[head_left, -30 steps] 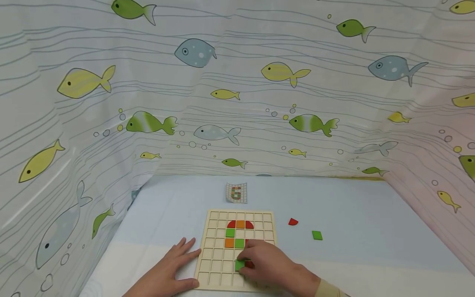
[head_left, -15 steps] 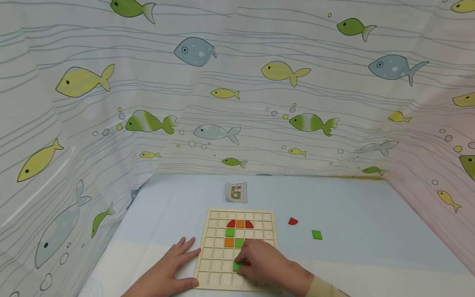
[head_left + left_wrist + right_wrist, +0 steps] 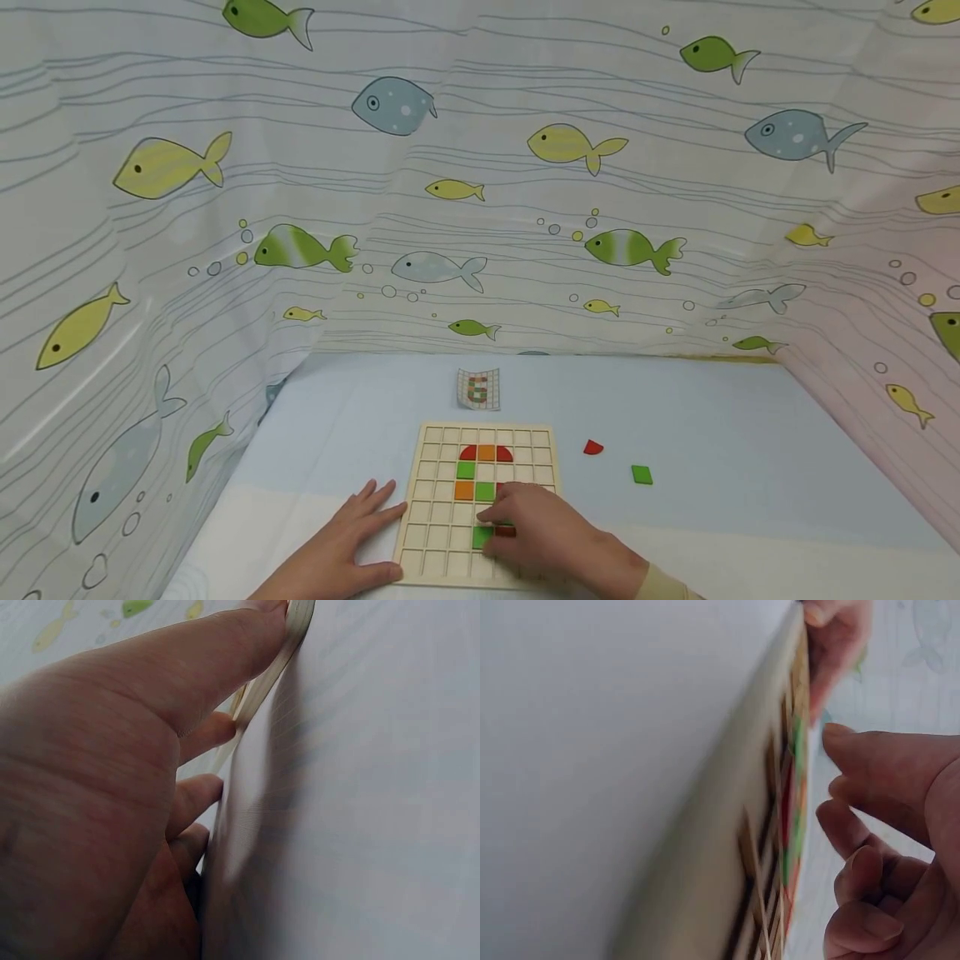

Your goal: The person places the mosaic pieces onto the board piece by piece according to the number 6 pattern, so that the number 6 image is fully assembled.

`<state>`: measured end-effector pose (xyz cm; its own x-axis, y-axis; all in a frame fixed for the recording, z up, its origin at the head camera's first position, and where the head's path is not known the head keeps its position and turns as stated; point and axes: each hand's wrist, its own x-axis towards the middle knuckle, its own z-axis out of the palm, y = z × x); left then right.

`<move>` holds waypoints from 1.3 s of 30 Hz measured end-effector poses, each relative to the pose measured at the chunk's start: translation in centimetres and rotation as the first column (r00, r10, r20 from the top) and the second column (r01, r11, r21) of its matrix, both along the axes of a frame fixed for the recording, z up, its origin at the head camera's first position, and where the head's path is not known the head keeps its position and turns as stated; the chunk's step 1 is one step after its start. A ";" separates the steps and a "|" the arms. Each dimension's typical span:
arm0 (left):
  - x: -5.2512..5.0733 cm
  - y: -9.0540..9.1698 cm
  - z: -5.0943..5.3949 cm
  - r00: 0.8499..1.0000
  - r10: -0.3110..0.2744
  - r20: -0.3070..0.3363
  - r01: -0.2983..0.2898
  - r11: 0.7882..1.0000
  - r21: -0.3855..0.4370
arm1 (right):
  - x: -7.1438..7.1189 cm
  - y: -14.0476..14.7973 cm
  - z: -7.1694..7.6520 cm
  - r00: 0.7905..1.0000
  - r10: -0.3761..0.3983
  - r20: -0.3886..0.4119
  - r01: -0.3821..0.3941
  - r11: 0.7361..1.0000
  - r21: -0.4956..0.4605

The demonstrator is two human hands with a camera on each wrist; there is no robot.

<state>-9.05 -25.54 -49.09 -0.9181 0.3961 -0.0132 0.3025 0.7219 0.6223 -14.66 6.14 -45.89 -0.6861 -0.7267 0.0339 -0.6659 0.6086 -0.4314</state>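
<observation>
A wooden grid board [image 3: 438, 537] lies flat in the head view. My left hand [image 3: 348, 537] rests beside it, with thumb and fingertips touching its left edge. Over the lower right of the board is my right hand [image 3: 547, 533], its thumb and index finger parted and nothing between them. Just by that thumb, a green square tile [image 3: 481, 538] sits in a cell, and a red piece [image 3: 505, 531] beside it is partly covered. Higher up are a green tile [image 3: 466, 471], an orange tile [image 3: 487, 452] and several more pieces. The right wrist view shows the fingertips apart from the board.
A small printed card [image 3: 477, 390] with a coloured grid pattern lies behind the board. To the right, a red quarter-circle piece [image 3: 593, 447] and a green square tile [image 3: 641, 475] lie loose on the pale cloth. A fish-printed curtain [image 3: 525, 200] surrounds the table.
The lower green tile has shifted slightly left into its cell. My right index finger and thumb, earlier on that tile, have spread apart. My left hand has stayed at the board's edge.
</observation>
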 end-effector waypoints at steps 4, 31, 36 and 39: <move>0.1 -0.1 -0.1 1.000 0.000 0.006 0.000 1.000 0.010 | -0.7 1.0 0.3 0.996 -0.063 0.057 0.066 0.997 -0.051; -0.3 0.0 -0.1 0.998 0.011 0.054 -0.011 1.000 0.001 | -7.3 10.9 -1.2 0.884 -0.445 -0.140 0.448 0.894 -0.012; -0.2 0.0 -0.1 0.998 0.019 0.058 -0.019 1.000 -0.003 | -7.4 11.3 -1.7 0.900 -0.422 -0.106 0.429 0.901 0.059; -0.1 0.0 0.0 0.999 0.018 0.051 -0.018 1.000 -0.008 | -7.5 11.5 -1.8 0.904 -0.417 -0.092 0.424 0.902 0.079</move>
